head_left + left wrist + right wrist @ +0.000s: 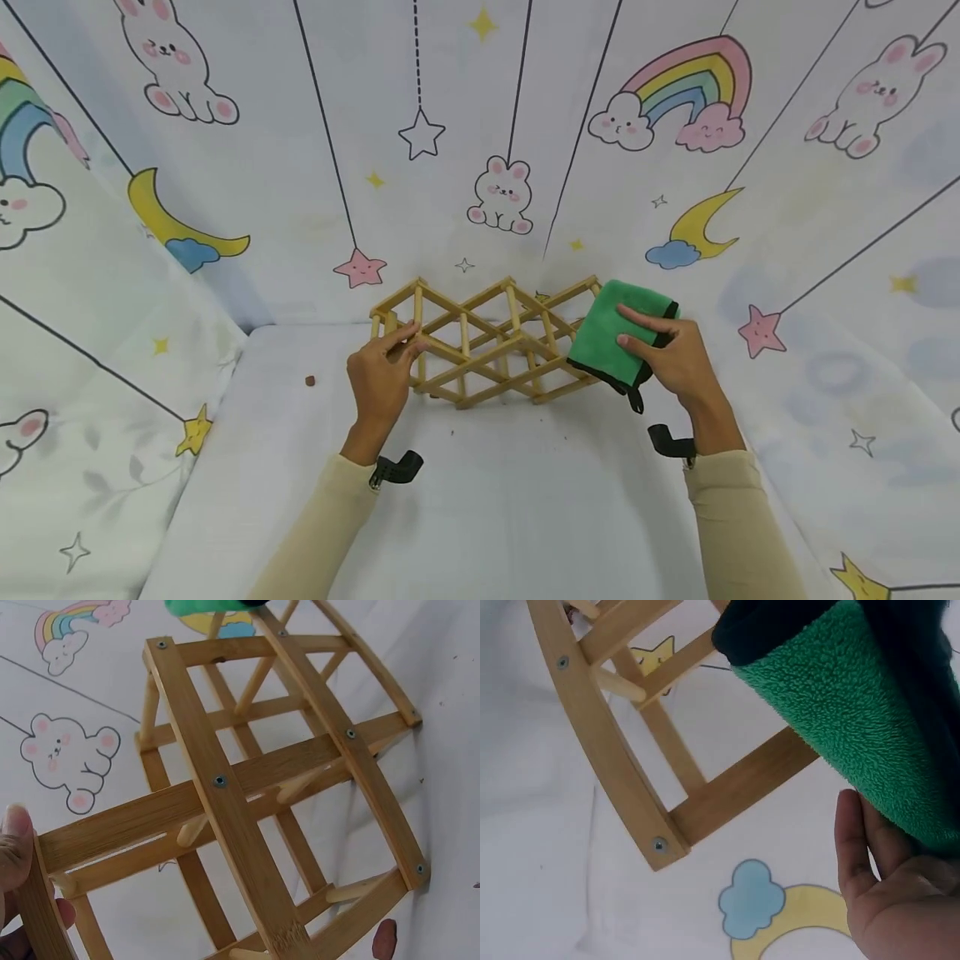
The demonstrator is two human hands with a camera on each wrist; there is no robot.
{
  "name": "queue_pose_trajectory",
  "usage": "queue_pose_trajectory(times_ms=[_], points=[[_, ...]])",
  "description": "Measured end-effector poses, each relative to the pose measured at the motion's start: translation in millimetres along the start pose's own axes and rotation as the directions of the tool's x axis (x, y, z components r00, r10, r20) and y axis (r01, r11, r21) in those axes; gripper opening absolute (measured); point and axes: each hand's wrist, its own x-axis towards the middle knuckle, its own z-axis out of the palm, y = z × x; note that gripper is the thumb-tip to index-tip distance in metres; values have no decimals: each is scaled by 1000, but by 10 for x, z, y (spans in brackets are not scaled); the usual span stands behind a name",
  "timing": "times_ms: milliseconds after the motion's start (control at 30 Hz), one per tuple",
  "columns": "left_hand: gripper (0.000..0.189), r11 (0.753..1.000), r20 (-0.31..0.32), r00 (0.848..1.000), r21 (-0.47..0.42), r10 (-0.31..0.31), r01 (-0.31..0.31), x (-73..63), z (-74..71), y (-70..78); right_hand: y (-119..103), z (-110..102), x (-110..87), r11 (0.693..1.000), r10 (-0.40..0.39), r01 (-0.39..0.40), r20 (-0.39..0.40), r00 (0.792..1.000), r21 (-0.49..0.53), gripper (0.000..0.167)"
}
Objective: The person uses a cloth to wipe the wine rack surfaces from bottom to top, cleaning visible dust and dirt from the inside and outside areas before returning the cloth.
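Note:
A wooden lattice rack (pixel 517 340) of crossed slats and round dowels stands at the back of the white surface. My left hand (pixel 378 387) pinches a slat at its left end; in the left wrist view the thumb (pixel 15 851) lies against that slat. My right hand (pixel 678 358) holds a folded green towel (pixel 618 325) with black edging and a small hanging loop. The towel overlaps the rack's right end in the head view. In the right wrist view, fingers (pixel 851 840) lie along the towel's underside, beside the end of the rack (pixel 619 776).
A small brown piece (pixel 310 381) lies on the white surface (pixel 480 500), left of the rack, with tiny specks in front of it. Behind and at both sides hangs white cloth (pixel 285 192) printed with bunnies, stars, moons and rainbows.

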Motion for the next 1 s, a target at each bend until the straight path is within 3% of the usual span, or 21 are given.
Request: queue_pose_trajectory(times_ms=[533, 733, 800, 867, 933, 1000], points=[[35, 993, 41, 992, -22, -117, 118, 356, 1, -257, -102, 195, -437, 999, -25, 21, 82, 996, 48, 50], [35, 989, 26, 988, 6, -149, 149, 489, 39, -341, -169, 179, -555, 997, -39, 26, 177, 983, 75, 47], [34, 989, -18, 989, 25, -146, 147, 480, 65, -327, -176, 143, -542, 993, -46, 28, 155, 987, 114, 48], [35, 992, -72, 991, 34, -116, 119, 414, 107, -266, -163, 117, -482, 986, -43, 29, 82, 996, 167, 49], [35, 998, -116, 992, 28, -58, 62, 293, 171, -153, -123, 105, -387, 978, -32, 30, 8, 999, 205, 51], [34, 1000, -118, 993, 12, 19, -18, 140, 256, -13, -68, 112, -273, 973, -16, 23, -30, 999, 231, 53]])
